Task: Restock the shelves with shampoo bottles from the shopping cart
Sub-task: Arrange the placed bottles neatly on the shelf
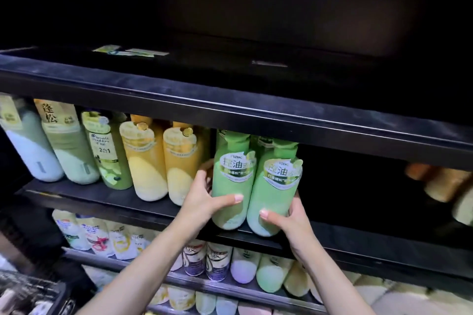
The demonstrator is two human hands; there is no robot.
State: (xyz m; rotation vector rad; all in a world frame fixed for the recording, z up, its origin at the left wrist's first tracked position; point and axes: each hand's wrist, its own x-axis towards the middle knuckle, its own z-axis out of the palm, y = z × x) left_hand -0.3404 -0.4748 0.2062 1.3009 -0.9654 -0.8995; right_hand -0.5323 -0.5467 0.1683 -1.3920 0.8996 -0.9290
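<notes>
left green shampoo bottle [231, 181]: upright, white label, front edge of middle shelf [107, 198] | right green shampoo bottle [276, 186]: upright, touching it, same label

Dim aisle, black shelving [230, 107]

Two green bottles, the left bottle [231, 181] and the right bottle [275, 192], are gripped by the left hand [204, 199] and right hand [289, 222] at the shelf [107, 199] front edge.
</notes>
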